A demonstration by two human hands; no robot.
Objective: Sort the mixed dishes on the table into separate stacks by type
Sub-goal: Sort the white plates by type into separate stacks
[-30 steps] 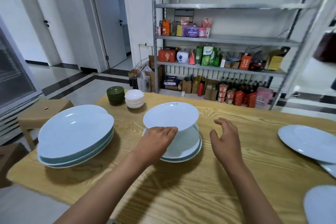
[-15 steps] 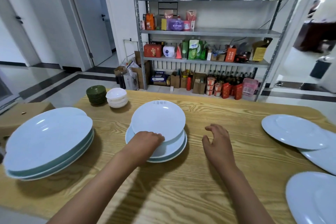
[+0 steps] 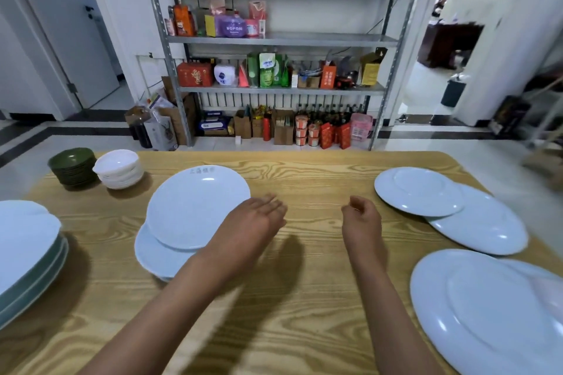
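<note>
A stack of white deep plates [image 3: 195, 210] sits left of centre on the wooden table [image 3: 304, 298], its top plate shifted back from the ones below. My left hand [image 3: 256, 219] hovers just right of that stack, fingers straight, holding nothing. My right hand [image 3: 361, 221] hangs over the bare table with loosely curled fingers, empty. Flat pale-blue plates lie loose at the right: one [image 3: 419, 190] overlapping another [image 3: 484, 222], and a large one [image 3: 487, 310] near the front corner. A stack of big plates [image 3: 27, 250] stands at the left edge.
Small dark green bowls [image 3: 73, 166] and small white bowls [image 3: 120, 167] are stacked at the far left corner. Behind the table stands a metal shelf rack [image 3: 274, 39] full of packages. A person is partly visible through the doorway at the upper right.
My left hand has let go of the white plate stack and moved right of it. The right hand moved slightly right. The view has swung right, showing more flat plates.
</note>
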